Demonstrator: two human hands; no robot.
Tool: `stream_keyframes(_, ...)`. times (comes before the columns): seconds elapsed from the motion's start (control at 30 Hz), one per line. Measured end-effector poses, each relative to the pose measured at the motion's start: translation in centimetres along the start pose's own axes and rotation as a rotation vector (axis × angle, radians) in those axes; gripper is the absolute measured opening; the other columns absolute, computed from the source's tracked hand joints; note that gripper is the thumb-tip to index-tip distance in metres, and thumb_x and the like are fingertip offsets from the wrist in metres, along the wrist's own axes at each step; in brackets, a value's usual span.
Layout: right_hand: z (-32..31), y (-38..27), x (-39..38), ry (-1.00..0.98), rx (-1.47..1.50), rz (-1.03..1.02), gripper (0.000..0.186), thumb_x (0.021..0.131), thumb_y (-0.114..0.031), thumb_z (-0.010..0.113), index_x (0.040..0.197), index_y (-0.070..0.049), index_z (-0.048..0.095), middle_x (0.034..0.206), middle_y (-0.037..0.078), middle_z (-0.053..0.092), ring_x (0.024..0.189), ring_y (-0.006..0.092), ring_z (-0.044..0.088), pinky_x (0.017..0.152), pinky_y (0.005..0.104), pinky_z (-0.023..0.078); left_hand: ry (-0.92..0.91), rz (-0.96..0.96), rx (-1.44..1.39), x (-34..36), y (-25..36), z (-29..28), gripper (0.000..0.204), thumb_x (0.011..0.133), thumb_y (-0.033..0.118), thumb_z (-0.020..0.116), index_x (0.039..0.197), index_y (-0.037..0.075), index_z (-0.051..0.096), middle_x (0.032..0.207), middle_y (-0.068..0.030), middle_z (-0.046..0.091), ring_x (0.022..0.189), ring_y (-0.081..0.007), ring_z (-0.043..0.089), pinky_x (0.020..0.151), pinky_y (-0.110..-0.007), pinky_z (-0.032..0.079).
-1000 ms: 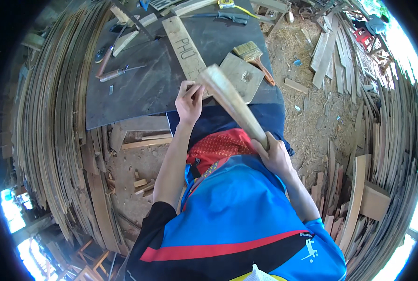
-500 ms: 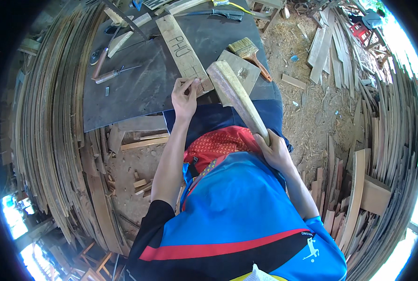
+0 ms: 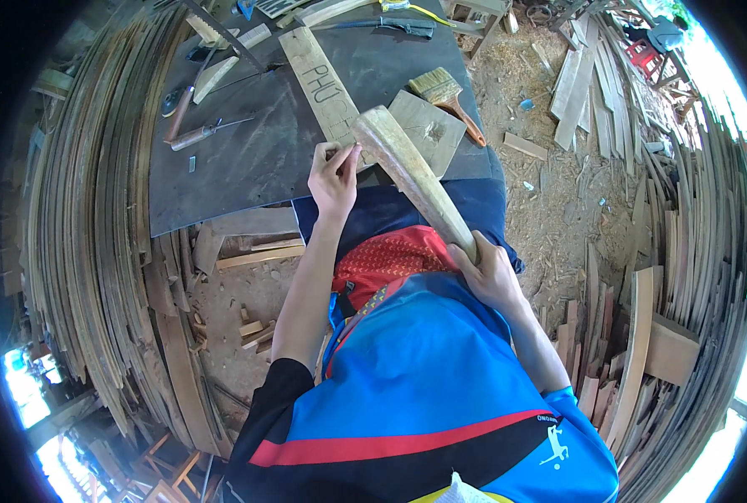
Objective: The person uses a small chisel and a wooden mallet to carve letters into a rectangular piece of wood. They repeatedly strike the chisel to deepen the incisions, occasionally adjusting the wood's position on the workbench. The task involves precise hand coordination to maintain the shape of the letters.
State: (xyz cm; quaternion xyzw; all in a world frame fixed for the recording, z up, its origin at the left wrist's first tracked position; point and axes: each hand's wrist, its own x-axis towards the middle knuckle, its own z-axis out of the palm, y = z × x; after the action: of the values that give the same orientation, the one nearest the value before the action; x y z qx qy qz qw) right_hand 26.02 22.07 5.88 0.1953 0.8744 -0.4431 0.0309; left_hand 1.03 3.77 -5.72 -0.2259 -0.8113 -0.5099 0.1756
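My left hand [image 3: 333,178] is closed in a pinch at the near end of a long light board [image 3: 306,54] with dark hand-drawn lettering; what lies between the fingertips is too small to make out. My right hand [image 3: 491,270] grips a thick wooden bar [image 3: 411,176] by its lower end. The bar slants up to the left, its top end just beside my left fingertips, partly hiding the board. A square wooden block [image 3: 444,147] with a pitted middle lies right of the board. A wide paintbrush [image 3: 440,90] with an orange-brown handle rests at that block's upper corner.
The dark worktable [image 3: 197,180] also carries a saw [image 3: 239,42], a chisel-like tool [image 3: 193,138], a hammer-like tool [image 3: 176,121] and a yellow tape measure [image 3: 394,7]. Stacked planks [image 3: 97,235] line the left; more planks [image 3: 696,243] line the right. Wood scraps and shavings cover the floor [image 3: 558,210].
The bar's top end swung right half a second ago and has now come back left toward my left fingertips. My left hand stays pinched at the board's near end.
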Motion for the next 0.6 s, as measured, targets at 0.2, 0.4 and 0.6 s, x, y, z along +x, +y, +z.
stream_keyframes(0.2,0.6,-0.4,0.3,0.049,-0.170,-0.091,0.047,0.101,-0.043,0.071,0.101,0.002,0.056,0.074,0.029,0.067,0.072,0.0480,0.069,0.062,0.0532,0.052,0.040,0.145,0.040,0.0,-1.4,0.2,0.006,0.090,0.007,0.079,0.095,0.004,0.077,0.095,-0.0076,0.064,0.071,-0.0266,0.066,0.062,-0.037,0.052)
stream_keyframes(0.4,-1.1,-1.8,0.3,0.048,-0.217,-0.082,0.047,0.100,-0.045,0.071,0.101,0.000,0.054,0.073,0.027,0.066,0.071,0.0487,0.068,0.062,0.0556,0.052,0.017,0.106,0.053,-0.2,-0.3,0.1,0.009,0.093,0.013,0.080,0.099,0.007,0.081,0.093,-0.0071,0.065,0.073,-0.0248,0.069,0.061,-0.036,0.054)
stream_keyframes(0.6,-1.7,-0.4,1.5,0.049,-0.313,-0.064,0.042,0.101,-0.040,0.071,0.103,-0.001,0.056,0.073,0.027,0.067,0.069,0.0488,0.068,0.060,0.0545,0.051,0.022,0.095,0.027,-0.2,-0.3,0.0,0.011,0.094,0.017,0.081,0.099,0.007,0.081,0.092,-0.0056,0.063,0.065,-0.0206,0.066,0.059,-0.035,0.052)
